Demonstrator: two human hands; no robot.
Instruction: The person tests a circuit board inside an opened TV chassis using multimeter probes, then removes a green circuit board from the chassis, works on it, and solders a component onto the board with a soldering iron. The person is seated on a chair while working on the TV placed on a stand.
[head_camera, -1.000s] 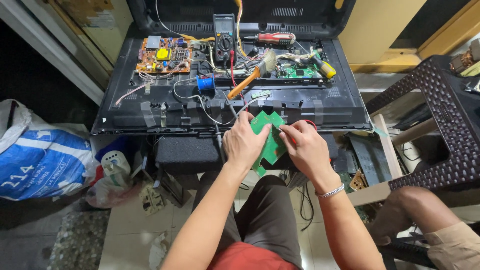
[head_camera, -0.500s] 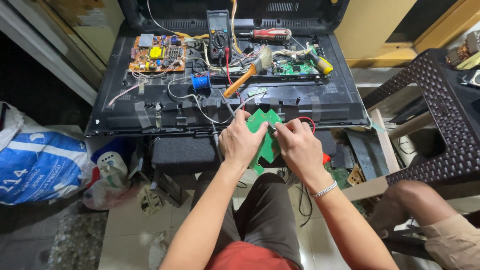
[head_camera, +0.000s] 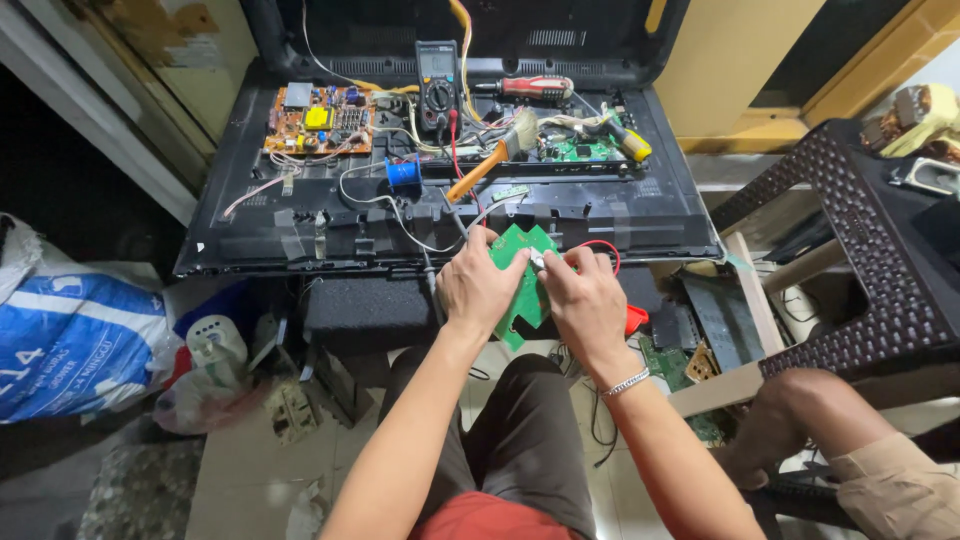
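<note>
One green circuit board (head_camera: 521, 283) sits clamped between left hand (head_camera: 482, 290) and right hand (head_camera: 588, 305) fingers.

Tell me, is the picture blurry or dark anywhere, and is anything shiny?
Head view: sharp and brightly lit on both hands, the left hand and right hand, holding the green circuit board; the open television back shows soft glare; the left doorway edge is dark; straight edges bow outward near the corners, a wide-lens distortion.
</note>
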